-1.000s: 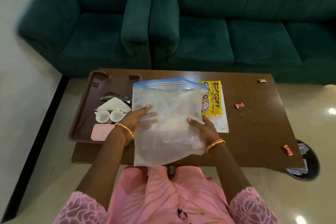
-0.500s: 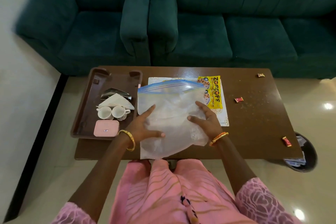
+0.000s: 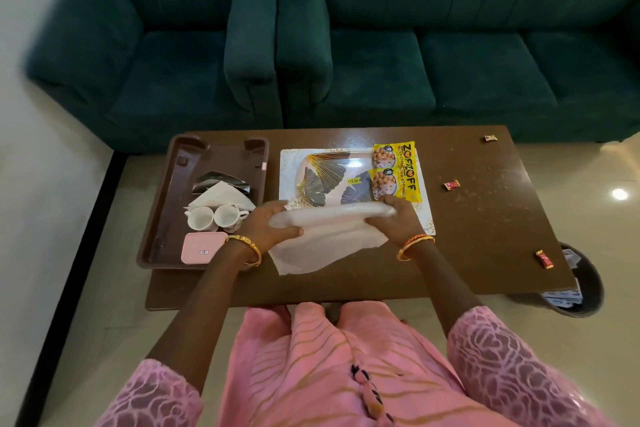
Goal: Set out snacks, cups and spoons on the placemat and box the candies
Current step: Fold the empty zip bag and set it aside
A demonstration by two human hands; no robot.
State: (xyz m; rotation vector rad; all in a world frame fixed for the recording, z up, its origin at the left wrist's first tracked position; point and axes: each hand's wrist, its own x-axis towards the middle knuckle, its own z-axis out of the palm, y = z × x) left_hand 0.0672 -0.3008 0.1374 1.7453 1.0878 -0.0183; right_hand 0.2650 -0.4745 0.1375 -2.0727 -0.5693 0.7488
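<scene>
Both hands are on the clear plastic bag (image 3: 329, 236), at the desk's (image 3: 485, 236) near edge, centre. The bag is translucent and milky, its far half rolled or folded toward the person into a thick tube, the near flap flat on the wood. Left hand (image 3: 268, 229) has its fingers curled over the roll's left end, gripping it; right hand (image 3: 394, 218) is curled round the right end, gripping likewise. The roll overlaps the near edge of the placemat (image 3: 322, 173), which is white with gold and grey fan-leaf print and sits mid-desk. Two yellow snack packets (image 3: 398, 170), joined as a strip, lie on the placemat's right side, just beyond the right hand. A brown tray (image 3: 166, 218) on the desk's left end carries two white cups (image 3: 216, 217) side by side, a folded white napkin (image 3: 221, 196), something shiny and dark behind it, hard to tell what, and a pink box (image 3: 202, 246) at the tray's near edge. Three wrapped candies lie loose toward the right end: one at the far right corner (image 3: 490, 138), one further in (image 3: 451, 185), one near the right edge (image 3: 544, 259).
</scene>
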